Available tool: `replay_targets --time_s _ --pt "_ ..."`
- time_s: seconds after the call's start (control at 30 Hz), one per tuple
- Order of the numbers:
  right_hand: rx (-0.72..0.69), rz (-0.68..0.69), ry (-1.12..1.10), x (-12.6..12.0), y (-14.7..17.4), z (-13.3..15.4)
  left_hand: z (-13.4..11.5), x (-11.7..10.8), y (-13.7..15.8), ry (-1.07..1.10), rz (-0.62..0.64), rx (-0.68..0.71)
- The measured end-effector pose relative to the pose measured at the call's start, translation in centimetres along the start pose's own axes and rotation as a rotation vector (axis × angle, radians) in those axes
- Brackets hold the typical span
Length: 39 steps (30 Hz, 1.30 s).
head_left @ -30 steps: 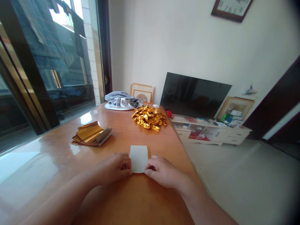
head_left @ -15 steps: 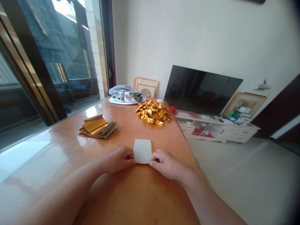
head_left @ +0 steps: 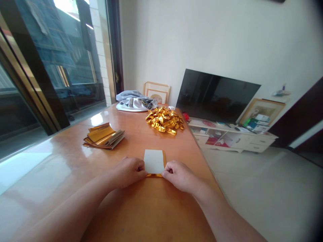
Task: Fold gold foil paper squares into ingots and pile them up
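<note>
A sheet of gold foil paper (head_left: pixel 153 162) lies on the table with its pale side up. Gold shows in a narrow folded strip along its near edge and another along its right edge. My left hand (head_left: pixel 132 170) is closed on the near left corner, thumb and fingers pinched. At the near right corner, my right hand (head_left: pixel 176 173) pinches the paper in the same way. The curled fingers hide both near corners.
A stack of gold paper sheets (head_left: pixel 104 137) lies to the left on the glossy wooden table (head_left: pixel 148 208). Beyond the sheet is a heap of folded gold paper pieces (head_left: pixel 165 121). Grey cloth (head_left: pixel 136 101) sits at the far end. The table's right edge runs beside my right arm.
The near edge of the paper has been turned up, so a gold strip now shows between my hands. Both hands stay at the near corners. The view has shifted slightly.
</note>
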State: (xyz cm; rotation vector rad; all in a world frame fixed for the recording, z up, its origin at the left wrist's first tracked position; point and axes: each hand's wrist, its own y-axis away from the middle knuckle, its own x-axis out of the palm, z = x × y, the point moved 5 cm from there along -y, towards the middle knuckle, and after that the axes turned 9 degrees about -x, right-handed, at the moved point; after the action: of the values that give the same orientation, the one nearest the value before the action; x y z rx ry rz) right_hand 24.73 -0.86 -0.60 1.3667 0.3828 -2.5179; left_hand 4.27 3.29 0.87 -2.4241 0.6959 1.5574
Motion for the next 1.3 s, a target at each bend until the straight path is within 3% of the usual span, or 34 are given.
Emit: replay_targets --time_s 0.73,0.93,1.3 --pt "0.113 0.008 0.019 0.2 -0.1 -0.4 0.4 0.0 -0.2 0.003 0.053 -0.048" --pt "0.1 0.012 -0.016 0.3 -0.1 -0.5 -0.2 -0.7 0.0 0.023 0.097 -0.011" --pt "0.083 -0.011 -0.009 0.2 -0.1 -0.6 0.3 0.0 -0.3 -0.012 0.076 -0.051"
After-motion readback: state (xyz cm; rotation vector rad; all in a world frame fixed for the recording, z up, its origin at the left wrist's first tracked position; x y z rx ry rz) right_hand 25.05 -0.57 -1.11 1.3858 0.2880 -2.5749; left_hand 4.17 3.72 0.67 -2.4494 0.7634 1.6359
